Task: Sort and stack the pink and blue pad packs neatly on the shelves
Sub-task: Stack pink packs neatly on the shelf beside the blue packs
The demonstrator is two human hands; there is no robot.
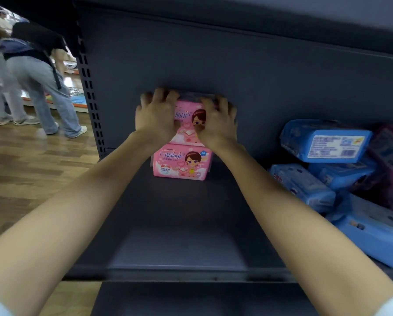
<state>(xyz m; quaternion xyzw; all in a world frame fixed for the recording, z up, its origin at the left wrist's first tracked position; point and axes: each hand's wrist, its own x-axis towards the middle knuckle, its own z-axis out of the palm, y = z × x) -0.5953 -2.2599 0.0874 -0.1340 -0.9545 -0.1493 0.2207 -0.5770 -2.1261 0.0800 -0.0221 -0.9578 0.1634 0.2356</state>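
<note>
Head view: the person's left hand (155, 117) and right hand (218, 122) both have their fingers curled tight over the upper pink pad pack (187, 120), which sits right on top of the lower pink pad pack (181, 163) at the back of the dark shelf (179, 224). Off to that lower pack's right there's a messy heap of blue pad packs (327, 142).
</note>
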